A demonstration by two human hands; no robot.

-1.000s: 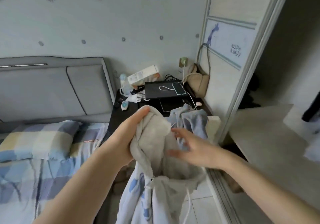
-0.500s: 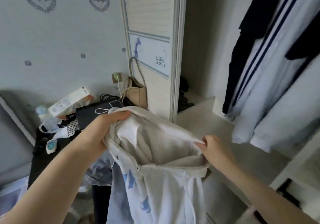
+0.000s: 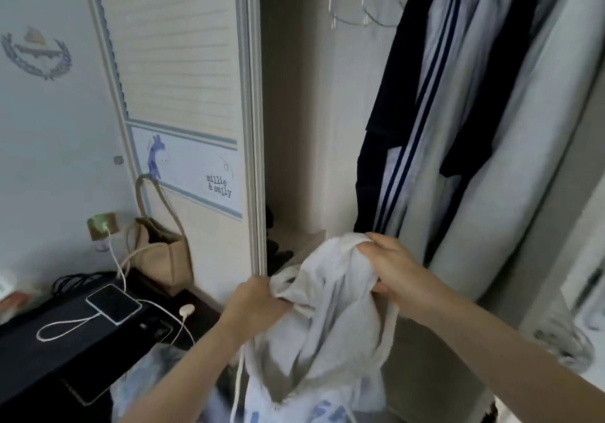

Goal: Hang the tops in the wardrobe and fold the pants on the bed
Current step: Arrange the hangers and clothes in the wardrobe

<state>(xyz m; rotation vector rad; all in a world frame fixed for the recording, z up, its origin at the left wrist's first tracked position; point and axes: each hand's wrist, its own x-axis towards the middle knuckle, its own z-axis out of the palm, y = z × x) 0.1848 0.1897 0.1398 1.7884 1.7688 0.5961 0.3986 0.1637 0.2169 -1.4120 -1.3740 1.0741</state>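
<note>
Wardrobe (image 3: 294,128) now fills the frame where the bed did a second ago, so we judge hanging imminent: left hand (image 3: 253,304) and right hand (image 3: 393,268) both clutch the hoodie (image 3: 327,324), lower centre, under empty hangers (image 3: 363,0).

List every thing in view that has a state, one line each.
Pale grey hooded top with blue print: off a hanger, bunched, held by both hands.
Left hand: grip closed on the top.
Right hand: grip closed on the top.
Wardrobe: open.
Bare wire hangers: hanging empty.
White phone: cable attached.
</note>
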